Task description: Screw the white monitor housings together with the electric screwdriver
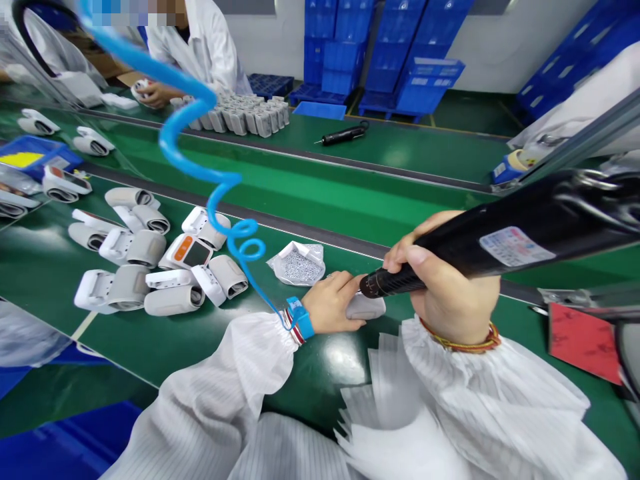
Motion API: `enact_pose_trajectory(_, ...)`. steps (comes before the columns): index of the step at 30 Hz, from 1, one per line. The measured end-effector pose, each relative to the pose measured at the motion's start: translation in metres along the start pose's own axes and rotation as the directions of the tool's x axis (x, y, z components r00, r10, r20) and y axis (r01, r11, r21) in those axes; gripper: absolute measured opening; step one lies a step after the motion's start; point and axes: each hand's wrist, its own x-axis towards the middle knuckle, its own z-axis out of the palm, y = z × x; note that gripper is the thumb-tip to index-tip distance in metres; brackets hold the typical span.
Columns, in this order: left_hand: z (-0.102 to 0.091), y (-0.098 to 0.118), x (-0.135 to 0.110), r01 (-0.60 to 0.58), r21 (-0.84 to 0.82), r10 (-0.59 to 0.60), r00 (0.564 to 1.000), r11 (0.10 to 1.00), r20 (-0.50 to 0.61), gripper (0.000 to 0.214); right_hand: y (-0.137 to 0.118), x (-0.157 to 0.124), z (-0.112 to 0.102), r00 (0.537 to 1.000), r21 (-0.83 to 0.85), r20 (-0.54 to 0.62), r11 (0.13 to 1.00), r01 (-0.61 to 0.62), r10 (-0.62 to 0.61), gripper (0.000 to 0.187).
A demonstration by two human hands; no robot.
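Observation:
My right hand (pixel 450 287) is wrapped round a black electric screwdriver (pixel 480 233), its tip tilted down to the left. That tip meets a small light-grey device (pixel 367 307) on the green bench. My left hand (pixel 333 303) rests over the device's left side with its fingers closed on it, hiding much of its shape. A blue wrist strap (pixel 300 319) on my left wrist joins a coiled blue cord (pixel 220 175). Just beyond that hand lies a clear bag of small silvery screws (pixel 299 263).
Several white wrist monitors with rolled grey cuffs (pixel 145 253) cover the bench at left. A red sheet (pixel 584 341) lies at right. Across the green conveyor (pixel 320 190) are another screwdriver (pixel 345 135), rows of grey units (pixel 250 115) and a co-worker in white (pixel 205 47).

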Motion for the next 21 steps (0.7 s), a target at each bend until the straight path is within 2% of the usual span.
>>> enact_pose_trajectory(13, -0.002, -0.005, 0.000, 0.017, -0.069, -0.016, 1.000, 0.997, 0.019, 0.079, 0.010, 0.000, 0.006, 0.999, -0.041, -0.019, 0.998, 0.045, -0.046, 0.011)
enact_pose_trajectory(16, -0.003, -0.003, 0.000, 0.051, -0.078, -0.047, 0.997, 0.996, 0.055, 0.082, 0.012, -0.001, 0.006, 0.999, -0.045, -0.040, 0.999, 0.016, -0.018, 0.012)
enact_pose_trajectory(19, -0.004, 0.000, -0.003, 0.111, -0.092, -0.100, 0.988, 0.990, 0.115, 0.091, 0.003, 0.004, 0.000, 0.999, -0.008, -0.041, 0.999, -0.033, 0.032, 0.020)
enact_pose_trajectory(21, -0.005, 0.004, -0.005, 0.138, -0.067, -0.128, 0.983, 0.988, 0.134, 0.100, -0.008, 0.013, -0.009, 0.995, 0.072, -0.093, 0.997, -0.034, 0.041, 0.021)
